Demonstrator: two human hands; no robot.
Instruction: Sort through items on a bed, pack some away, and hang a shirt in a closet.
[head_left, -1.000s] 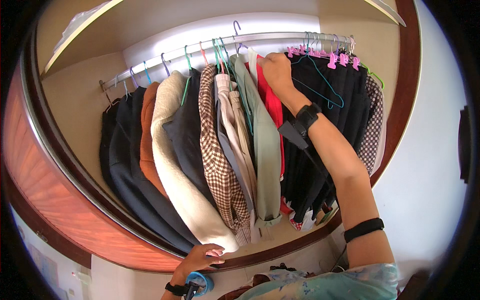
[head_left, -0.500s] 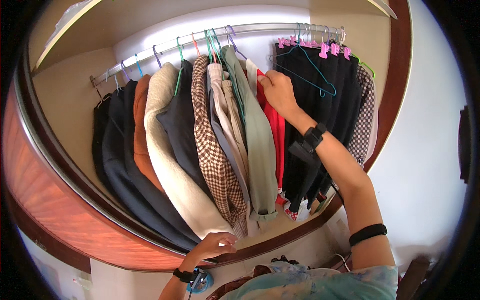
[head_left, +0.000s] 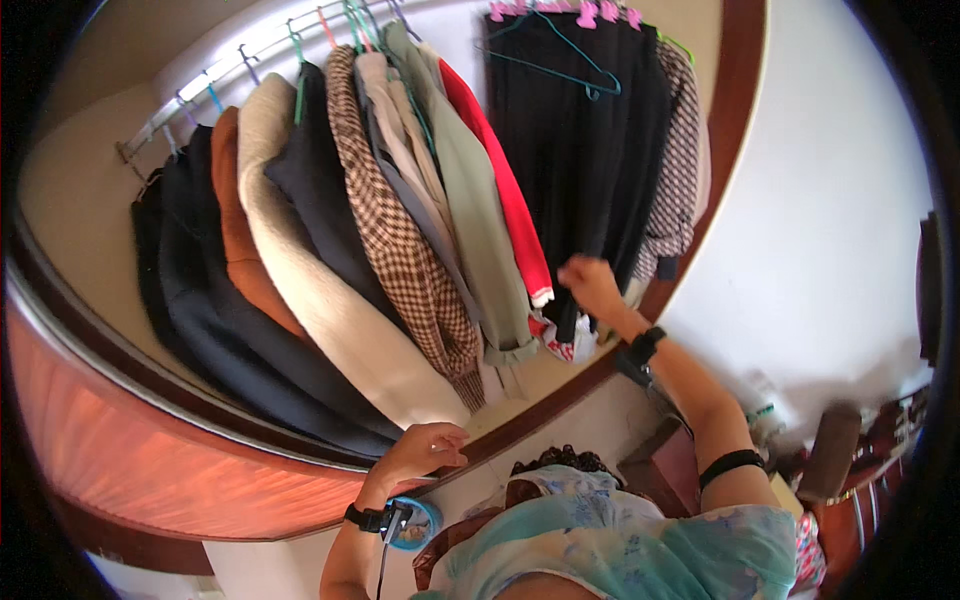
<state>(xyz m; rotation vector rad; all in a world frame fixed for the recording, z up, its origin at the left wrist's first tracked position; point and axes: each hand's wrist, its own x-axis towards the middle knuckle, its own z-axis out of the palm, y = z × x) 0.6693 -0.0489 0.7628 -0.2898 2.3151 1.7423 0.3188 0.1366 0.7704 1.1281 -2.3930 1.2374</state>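
Note:
My left hand (head_left: pixel 425 451) is at the front edge of the wardrobe, beside the hem of a long cream coat (head_left: pixel 315 285). Its fingers are loosely bent and apart, with nothing in them. Farther right, my right hand (head_left: pixel 590 286) is in front of the black trousers (head_left: pixel 560 150), just right of the lower end of a red garment (head_left: pixel 505 185) with a white edge. Motion blurs its fingers, so their grip is unclear. A sage-green garment (head_left: pixel 480 215) hangs left of the red one. An unused-looking teal hanger (head_left: pixel 565 60) hangs in front of the trousers.
Coats fill the left of the rail (head_left: pixel 210 100), among them a brown checked coat (head_left: pixel 395 220) and a rust one (head_left: pixel 240 240). A patterned garment (head_left: pixel 675 165) hangs at the right, by the wooden frame (head_left: pixel 727 90). A blue container (head_left: pixel 418 525) stands below my left hand.
My right hand has come down from the red garment's upper part to near its lower end. The red garment now shows more fully. The view has tilted downward; my left hand stays by the edge.

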